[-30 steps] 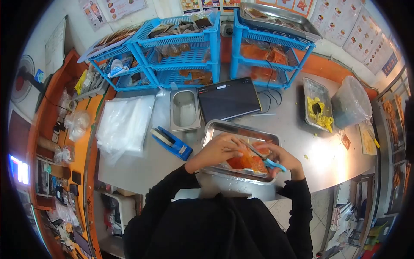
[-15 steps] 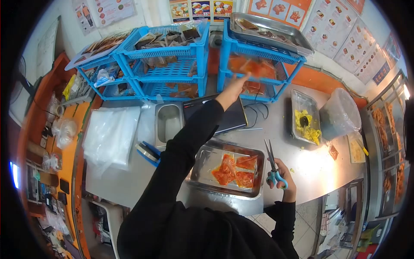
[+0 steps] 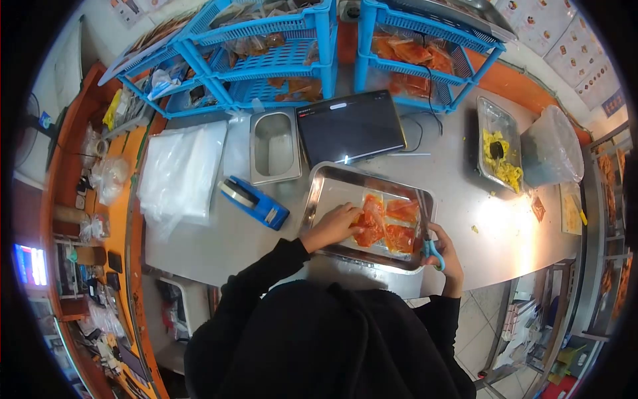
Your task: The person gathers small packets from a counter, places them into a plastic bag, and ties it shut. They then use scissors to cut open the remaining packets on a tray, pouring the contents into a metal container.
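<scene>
My left hand [image 3: 334, 227] reaches over the left part of a steel tray [image 3: 324, 181], its fingers pressed together at the edge of a red-orange packet [image 3: 372, 225]. Whether the fingers grip that packet is hard to make out. Two more red packets, an upper [image 3: 402, 210] and a lower [image 3: 401, 239], lie beside it in the tray. At the tray's right edge, my right hand [image 3: 448, 256] is closed on blue-handled scissors [image 3: 433, 253], whose blades point away from me over the rim.
Blue racks [image 3: 325, 40] stand at the back, near a dark tablet [image 3: 352, 126]. A steel container [image 3: 274, 149], tape dispenser [image 3: 256, 203] and plastic bags [image 3: 183, 169] are left. Right are a tray of yellow food [image 3: 488, 113] and a clear bucket [image 3: 553, 146].
My left hand has come back from the right rack to the steel tray. My right hand has lowered the scissors towards the tray's right edge. The view has tilted downward.
</scene>
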{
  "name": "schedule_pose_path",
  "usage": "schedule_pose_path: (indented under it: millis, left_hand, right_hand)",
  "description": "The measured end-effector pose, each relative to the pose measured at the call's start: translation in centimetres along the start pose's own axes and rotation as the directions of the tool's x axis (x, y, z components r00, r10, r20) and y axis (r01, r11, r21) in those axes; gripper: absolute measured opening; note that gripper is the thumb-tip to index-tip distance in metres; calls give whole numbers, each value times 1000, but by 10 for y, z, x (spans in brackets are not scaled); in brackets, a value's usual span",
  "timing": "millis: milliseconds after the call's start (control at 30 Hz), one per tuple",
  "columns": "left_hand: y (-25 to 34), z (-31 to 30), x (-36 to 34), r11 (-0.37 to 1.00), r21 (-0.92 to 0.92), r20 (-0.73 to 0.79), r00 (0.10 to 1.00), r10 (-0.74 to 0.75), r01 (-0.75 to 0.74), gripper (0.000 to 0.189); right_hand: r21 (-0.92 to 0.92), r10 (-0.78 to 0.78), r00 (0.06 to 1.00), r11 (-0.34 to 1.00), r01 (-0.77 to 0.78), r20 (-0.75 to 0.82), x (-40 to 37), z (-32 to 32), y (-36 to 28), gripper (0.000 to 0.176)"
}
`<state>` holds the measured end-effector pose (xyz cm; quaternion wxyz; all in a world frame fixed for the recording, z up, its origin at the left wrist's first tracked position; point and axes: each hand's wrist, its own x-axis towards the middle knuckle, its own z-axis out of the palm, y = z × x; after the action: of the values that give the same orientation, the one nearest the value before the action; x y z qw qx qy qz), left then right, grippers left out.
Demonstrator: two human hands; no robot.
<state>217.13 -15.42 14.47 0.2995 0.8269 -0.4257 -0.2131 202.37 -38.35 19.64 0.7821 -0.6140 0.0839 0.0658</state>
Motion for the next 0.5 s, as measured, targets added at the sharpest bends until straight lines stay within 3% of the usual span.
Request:
schedule_pose_path:
  millis: [33, 167, 233, 267, 333, 367, 433, 467, 500]
  left_hand:
    - [-1, 10, -2, 999, -9, -187, 982, 38, -41, 35]
    - [-2, 15, 5, 993, 122, -297, 954, 46, -9, 35]
    - [-1, 13, 12, 994, -26, -163, 981, -109, 106, 26]
    - [4, 8, 14, 994, -25, -165, 980, -107, 105, 26]
    - [19, -7, 16, 976, -20, 56, 975, -216, 218, 23]
    - [17, -6, 19, 977, -18, 58, 976, -211, 212, 23]
    - [10, -2, 24, 906, -414, 115, 992, -46, 90, 20]
    - [8, -3, 25, 907, -412, 118, 992, -40, 86, 20]
    - [5, -4, 24, 779, -610, 154, 986, -62, 144, 18]
  right_hand:
    - [-31, 6, 1000, 1000, -5, 31, 1, 4, -1, 84]
    - [-41, 6, 997, 999, -2, 82, 0, 9, 7, 78]
    - [-51, -15, 996, 998, 19, 85, -2, 11, 8, 78]
    - [-89, 2, 996, 996, 6, 87, -5, 14, 3, 77]
    - [-127, 13, 996, 992, -2, 83, -8, 15, 1, 77]
    - [-203, 26, 996, 979, -7, 90, -11, 14, 2, 77]
    - [-277, 37, 995, 961, -10, 89, -18, 13, 1, 77]
    - [-275, 50, 995, 961, -23, 91, -23, 14, -1, 78]
    - [-272, 64, 994, 962, -37, 93, -28, 15, -2, 79]
